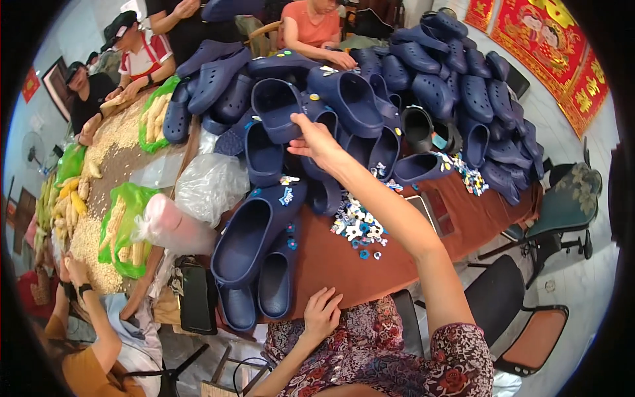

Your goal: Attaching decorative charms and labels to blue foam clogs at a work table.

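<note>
My right hand (316, 140) reaches across the brown-covered table (357, 278). Its thumb and fingers pinch the heel of a navy blue clog (276, 106) at the front of a large heap. My left hand (323, 312) lies at the near table edge, fingers stretched and holding nothing. Just left of it, several navy clogs (243, 241) are stacked, some with small blue and white charms on them. A pile of loose charms (359, 223), white, blue and black, is spread under my right forearm. Beyond it sits a clog (417, 168) beside more charms.
A tall heap of clogs (476, 96) fills the far right. A clear plastic bag (210, 187), a pink roll (170, 218) and a black phone-like object (198, 299) lie to the left. People work corn kernels (119, 142) at the adjoining table. Chairs (503, 291) stand at right.
</note>
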Motion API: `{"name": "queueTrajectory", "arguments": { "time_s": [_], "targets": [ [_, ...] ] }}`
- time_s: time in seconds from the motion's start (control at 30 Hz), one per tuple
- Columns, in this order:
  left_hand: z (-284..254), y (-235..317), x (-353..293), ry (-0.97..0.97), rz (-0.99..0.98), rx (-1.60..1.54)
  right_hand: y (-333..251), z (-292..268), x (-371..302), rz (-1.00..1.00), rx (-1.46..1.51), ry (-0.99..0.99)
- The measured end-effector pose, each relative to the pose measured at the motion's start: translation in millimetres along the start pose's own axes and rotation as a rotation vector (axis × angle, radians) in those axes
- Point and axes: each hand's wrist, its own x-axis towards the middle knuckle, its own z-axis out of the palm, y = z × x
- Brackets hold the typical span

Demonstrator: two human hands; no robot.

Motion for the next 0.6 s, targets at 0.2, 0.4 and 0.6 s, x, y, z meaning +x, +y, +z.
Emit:
{"name": "queueTrajectory", "arguments": {
  "time_s": [0.2,0.4,0.6],
  "targets": [
    [0,1,-1,-0.001,0.014,-0.031,-13,-8,19,-0.029,-0.066,0.131],
    [-3,3,-5,0.000,0.001,-0.027,-2,-16,51,-0.137,-0.031,0.075],
    [-10,0,1,-0.046,-0.066,-0.145,38,-26,11,-0.268,-0.219,0.071]
  ]
}}
